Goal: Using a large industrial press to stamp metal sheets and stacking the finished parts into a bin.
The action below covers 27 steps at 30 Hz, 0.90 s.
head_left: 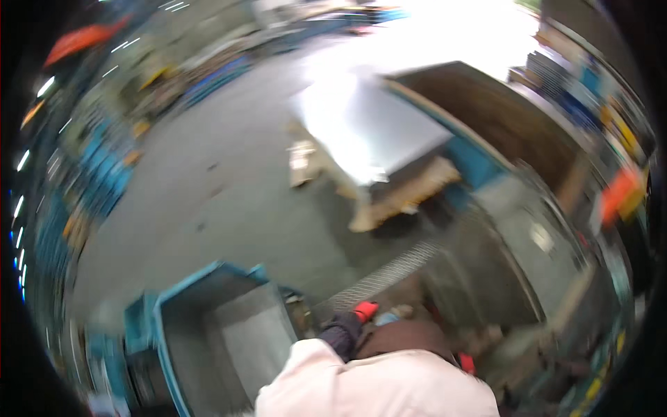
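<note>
My left hand [366, 310], in a red glove below a dark sleeve, hangs in front of my body. It is nearest to the blue-rimmed metal bin [221, 265] on the left. Motion blur smears its fingers, and no held thing can be made out. Only a small red patch of my right hand [466, 363] shows at the right side of my pale pink top [389, 386]; the rest is hidden. Beyond my hands, a stack of shiny sheet metal [396, 139] lies on torn brown wrapping [410, 194].
A large open container with rusty brown inner walls [479, 97] stands behind the sheets. A perforated metal strip [389, 274] crosses the floor ahead of me. Grey machine surfaces [528, 229] lie to the right. Blue racks [104, 167] line the far left.
</note>
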Motion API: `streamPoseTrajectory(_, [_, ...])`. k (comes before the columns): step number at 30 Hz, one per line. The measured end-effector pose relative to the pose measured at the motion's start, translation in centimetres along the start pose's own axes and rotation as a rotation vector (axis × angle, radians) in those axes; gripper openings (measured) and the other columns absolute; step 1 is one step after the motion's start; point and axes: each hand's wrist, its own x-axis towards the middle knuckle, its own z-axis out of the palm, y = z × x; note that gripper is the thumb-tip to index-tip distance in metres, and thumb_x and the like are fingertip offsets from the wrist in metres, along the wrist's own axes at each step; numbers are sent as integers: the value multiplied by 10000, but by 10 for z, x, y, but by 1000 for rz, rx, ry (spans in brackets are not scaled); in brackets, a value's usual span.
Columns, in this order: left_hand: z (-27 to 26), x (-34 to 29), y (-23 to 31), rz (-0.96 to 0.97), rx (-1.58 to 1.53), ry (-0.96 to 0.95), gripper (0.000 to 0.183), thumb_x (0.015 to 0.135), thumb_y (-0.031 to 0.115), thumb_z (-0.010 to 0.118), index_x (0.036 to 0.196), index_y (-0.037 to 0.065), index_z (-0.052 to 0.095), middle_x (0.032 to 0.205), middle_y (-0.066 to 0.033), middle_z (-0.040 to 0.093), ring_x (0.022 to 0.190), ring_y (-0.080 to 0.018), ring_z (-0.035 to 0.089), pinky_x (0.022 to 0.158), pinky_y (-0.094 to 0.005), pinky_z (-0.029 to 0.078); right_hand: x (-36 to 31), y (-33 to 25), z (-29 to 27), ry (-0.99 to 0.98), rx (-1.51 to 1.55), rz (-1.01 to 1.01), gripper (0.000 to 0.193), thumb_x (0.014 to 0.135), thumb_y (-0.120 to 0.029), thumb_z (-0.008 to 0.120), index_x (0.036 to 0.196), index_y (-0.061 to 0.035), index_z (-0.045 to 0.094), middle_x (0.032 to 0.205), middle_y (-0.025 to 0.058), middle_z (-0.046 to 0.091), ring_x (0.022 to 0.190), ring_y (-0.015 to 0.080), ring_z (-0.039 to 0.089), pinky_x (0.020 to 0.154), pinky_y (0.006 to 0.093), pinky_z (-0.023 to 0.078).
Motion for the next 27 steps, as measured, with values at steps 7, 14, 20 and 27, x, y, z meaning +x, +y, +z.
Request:
streamPoseTrajectory(7, [9,-66,-70,-10,559,323,372,725,313,370,896,49,568,955,-195,525,895,-341,501,761,-399,389,45,-16,3,-161,37,160,252,764,-224,445,957,-82,522,898,172,531,809,280,522,666,366,427])
streamPoseTrajectory(14, [-24,-94,-93,169,798,208,356,738,316,365,827,42,574,873,-216,539,819,-366,516,707,-420,404,59,-21,17,-272,44,162,240,757,-236,459,919,-73,527,858,164,551,755,286,537,621,379,437])
streamPoseTrajectory(20, [-63,-73,-92,42,264,245,251,732,261,450,814,51,562,833,-212,556,776,-332,531,668,-374,423,52,0,45,-308,298,253,234,751,-246,470,887,-65,531,825,156,567,709,291,549,583,391,445])
streamPoseTrajectory(27, [-149,-51,-119,345,304,123,239,745,212,461,936,77,512,850,-196,533,767,-323,525,647,-360,432,70,-21,101,-99,634,527,277,779,-261,411,890,-30,515,792,184,559,661,311,545,568,413,442])
